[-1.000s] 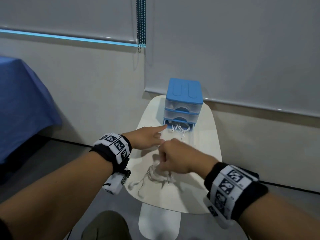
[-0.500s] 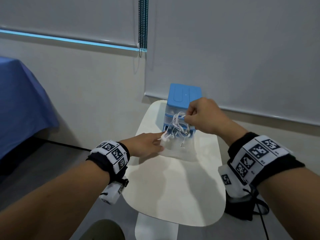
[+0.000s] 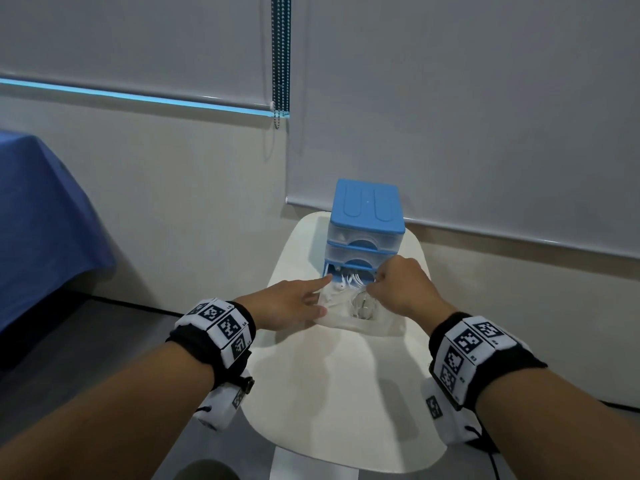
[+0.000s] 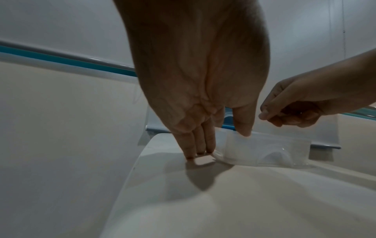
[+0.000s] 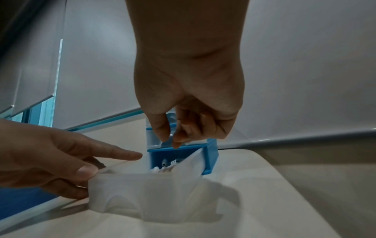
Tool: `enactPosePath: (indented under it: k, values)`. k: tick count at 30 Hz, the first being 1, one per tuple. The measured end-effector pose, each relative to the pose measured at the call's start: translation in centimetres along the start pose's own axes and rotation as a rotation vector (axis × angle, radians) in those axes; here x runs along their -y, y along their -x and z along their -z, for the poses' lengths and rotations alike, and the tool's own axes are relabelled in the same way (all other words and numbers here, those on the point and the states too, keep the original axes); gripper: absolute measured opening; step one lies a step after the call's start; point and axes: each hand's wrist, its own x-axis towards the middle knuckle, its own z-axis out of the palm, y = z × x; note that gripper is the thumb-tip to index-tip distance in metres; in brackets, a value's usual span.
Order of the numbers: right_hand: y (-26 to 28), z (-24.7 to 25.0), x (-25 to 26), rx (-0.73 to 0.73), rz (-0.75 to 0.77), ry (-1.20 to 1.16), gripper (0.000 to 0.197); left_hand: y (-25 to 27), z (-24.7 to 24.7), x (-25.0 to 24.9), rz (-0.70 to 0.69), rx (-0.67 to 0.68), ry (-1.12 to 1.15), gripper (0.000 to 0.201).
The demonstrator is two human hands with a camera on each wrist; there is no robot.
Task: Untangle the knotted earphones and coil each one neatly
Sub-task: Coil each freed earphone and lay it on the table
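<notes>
Head view, centre frame: our left hand [image 3: 294, 304], fingers straight, steadies the pulled-out clear plastic drawer [image 3: 349, 315] so the white tangled earphones [image 3: 348, 282] stay inside; our right hand [image 3: 398, 289] hovers above with fingers curled, seemingly empty

Head view looks down from above at both hands. Wrist views sit low, close behind fingers. All share pulled-out drawer [image 3: 349, 308] [image 4: 264, 149] [image 5: 154, 190].

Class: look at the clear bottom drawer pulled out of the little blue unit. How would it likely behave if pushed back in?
The drawer is thin clear plastic, so probably light and easy to slide. The earphones inside are loose cords that could snag. The small unit may scoot on the smooth table.
</notes>
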Motion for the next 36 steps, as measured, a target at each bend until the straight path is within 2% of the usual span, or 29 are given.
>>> enactPosePath:
  k: [4, 7, 8, 10, 12, 13, 16, 19, 23, 27, 29, 34, 36]
  values:
    - [0.9, 1.3, -1.1, 0.005, 0.014, -0.093, 0.033, 0.2, -0.1, 0.0, -0.016, -0.027, -0.040, 0.070]
    - [1.8, 2.7, -2.0, 0.144, 0.021, -0.110, 0.047, 0.8, 0.7, -0.8, -0.047, -0.083, -0.080, 0.051]
    - [2.0, 3.1, -2.5, 0.224, 0.014, -0.090, 0.054, 0.9, 1.3, -1.4, -0.067, -0.153, -0.076, 0.040]
    - [2.3, 3.5, -3.3, 0.394, -0.014, -0.031, 0.082, 0.8, 2.7, -2.9, -0.123, -0.375, -0.078, 0.031]
    - [2.1, 3.0, -4.1, 0.473, -0.033, 0.028, 0.114, 0.3, 4.0, -4.6, -0.183, -0.554, -0.092, 0.039]
    - [1.8, 2.5, -4.4, 0.462, -0.036, 0.037, 0.120, -0.2, 4.5, -5.5, -0.215, -0.575, -0.112, 0.047]
    - [0.6, 0.8, -4.5, 0.348, -0.039, -0.042, 0.125, -2.1, 5.2, -7.5, -0.217, -0.474, -0.256, 0.062]
    - [-0.6, 0.3, -4.1, 0.211, -0.049, -0.147, 0.130, -3.6, 4.8, -7.9, -0.138, -0.394, -0.338, 0.056]
    - [-2.6, -0.2, -4.1, 0.074, -0.029, -0.248, 0.127, -4.5, 4.0, -7.5, -0.126, -0.442, -0.300, 0.051]
    - [-3.5, -0.5, -4.0, -0.068, 0.072, -0.372, 0.101, -4.8, 4.1, -7.5, -0.116, -0.466, -0.312, 0.050]
    - [-3.6, -0.3, -3.9, -0.128, 0.125, -0.408, 0.094, -4.8, 3.9, -7.5, -0.113, -0.469, -0.313, 0.051]
    - [-3.1, -0.4, -3.9, -0.152, 0.129, -0.397, 0.092, -4.5, 3.4, -7.4, -0.113, -0.495, -0.296, 0.054]
    - [-2.8, 0.3, -4.0, -0.178, 0.128, -0.424, 0.101, -4.3, 3.3, -7.6, -0.107, -0.499, -0.292, 0.054]
